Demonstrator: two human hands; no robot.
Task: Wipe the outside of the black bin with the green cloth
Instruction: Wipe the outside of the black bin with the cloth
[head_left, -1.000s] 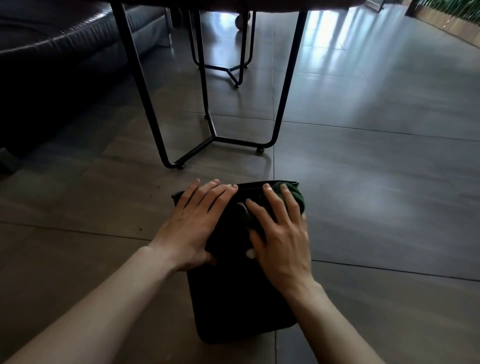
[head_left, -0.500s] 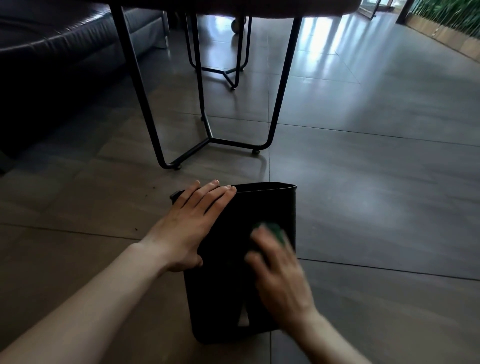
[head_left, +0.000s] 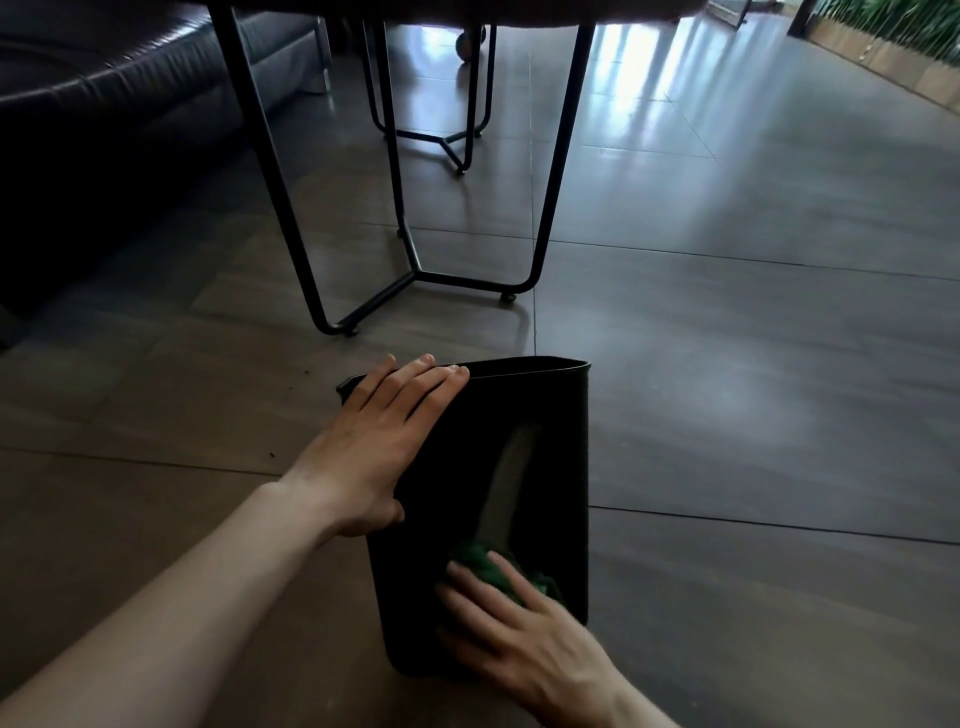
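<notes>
We lay our left hand flat, fingers straight, on the black bin lying on the floor, while our right hand presses the green cloth under extended fingers near its base.

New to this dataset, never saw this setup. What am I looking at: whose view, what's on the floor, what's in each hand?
There is no robot here: a person wears one wide-angle camera on the head, looking forward and down at their own bare hands. The only current picture is that head view. A black bin lies on its side on a tiled floor, its open end pointing away. The left hand lies flat on the bin's upper side near the open end, holding nothing. The right hand presses a green cloth against the bin near its base with straight fingers. Beyond stand black table legs, with a dark sofa at left.
</notes>
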